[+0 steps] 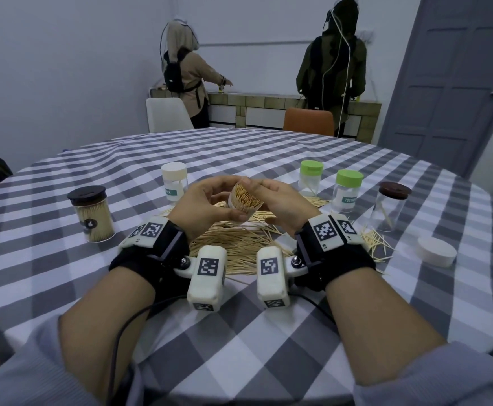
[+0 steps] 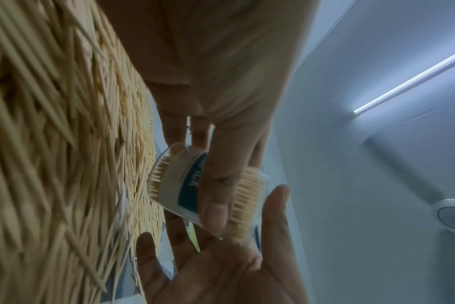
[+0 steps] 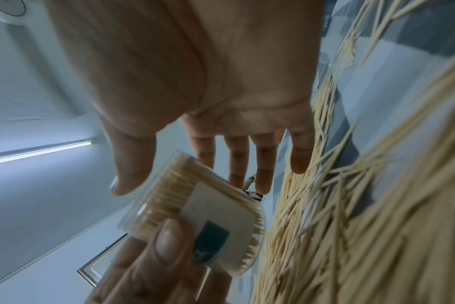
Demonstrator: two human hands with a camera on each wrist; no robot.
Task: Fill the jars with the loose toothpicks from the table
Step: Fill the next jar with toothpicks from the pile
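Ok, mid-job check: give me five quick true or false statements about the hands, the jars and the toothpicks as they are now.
1. The left hand grips an open jar packed with toothpicks. True.
2. The right hand holds a lid. False: its fingers are straight beside the jar and hold nothing.
3. The two green-lidded jars are full. False: each shows only a few toothpicks at most.
4. A loose pile of toothpicks lies on the checked tablecloth below the hands. True.
5. The white lid sits on a jar. False: it lies alone on the cloth, to the right.
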